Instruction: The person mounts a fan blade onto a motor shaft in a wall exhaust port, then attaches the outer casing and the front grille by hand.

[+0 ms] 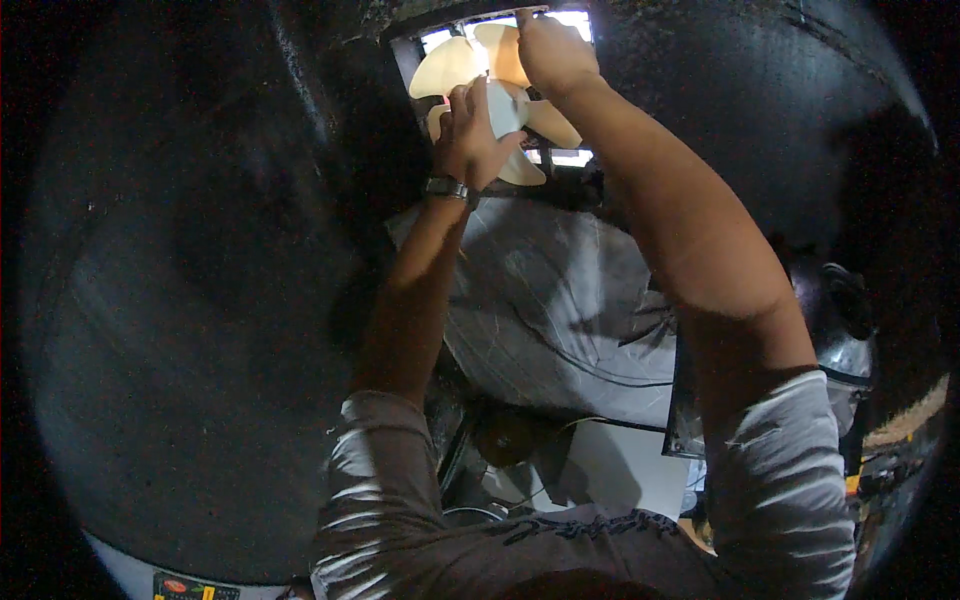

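Fan (508,108), cream blades round a pale hub, sits inside the roughly square opening (404,68) in the dark wall (200,260); bright light comes through the gaps between blades and edges.

Left to right: dark printed item (190,588) with red and yellow patches, far lower left, cut by the view's rim. Then the left forearm, reaching up with a metal-banded watch (450,188) at the wrist, to the opening's bottom edge.

Left hand (474,142): at the hub, left of its middle. Grip partly spread, fingers up along the hub's left side, thumb out toward its lower right. Can't tell if it's clamped on or just resting against it.

Below the opening's bottom edge: grey veined sheet (570,290), dark cable (560,362) running over its lower part to the right. White panel (625,470) below that.

Right hand (558,52): up at the opening's top right corner, over the tip of an upper blade. Grip curled, one finger up against the top edge. Can't tell whether it holds anything; finger ends mostly hidden.

Far right, beyond the right arm: shiny dark rounded thing (838,325), kind unclear.
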{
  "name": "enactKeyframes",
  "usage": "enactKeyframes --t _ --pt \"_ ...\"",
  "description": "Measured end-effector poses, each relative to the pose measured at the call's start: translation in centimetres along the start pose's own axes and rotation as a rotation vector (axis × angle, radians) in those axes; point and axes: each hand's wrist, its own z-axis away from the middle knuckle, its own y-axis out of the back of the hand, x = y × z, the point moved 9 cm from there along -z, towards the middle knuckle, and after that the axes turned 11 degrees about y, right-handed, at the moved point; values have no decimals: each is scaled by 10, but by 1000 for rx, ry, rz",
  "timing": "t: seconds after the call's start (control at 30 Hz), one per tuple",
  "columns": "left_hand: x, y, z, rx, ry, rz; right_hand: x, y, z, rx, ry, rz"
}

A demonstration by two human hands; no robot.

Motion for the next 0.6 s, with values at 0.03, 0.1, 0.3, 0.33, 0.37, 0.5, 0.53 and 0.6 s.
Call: enactKeyframes --t 0.03,0.1,0.3,0.33,0.37,0.5,0.53,0.6 --pt "1 -2 -1 -1 -3 1 1 1 1 2 -2 1" --pt "9 -10 -3 -28 -98 -151 4 1 1 -12 -18 7" --pt "12 -2 6 95 -194 -157 9 -2 8 -1 11 48" --pt "15 -3 5 98 -195 -160 6 0 6 3 12 46" --pt "3 -7 -2 24 -22 -48 5 -1 3 -3 -10 8" --pt "9 -15 -4 -72 -95 -160 12 -4 -1 39 20 16" --pt "1 -11 -7 -70 -95 -171 9 -3 -2 44 22 5" --pt "11 -2 -1 31 -396 -345 1 2 -5 66 42 -23"
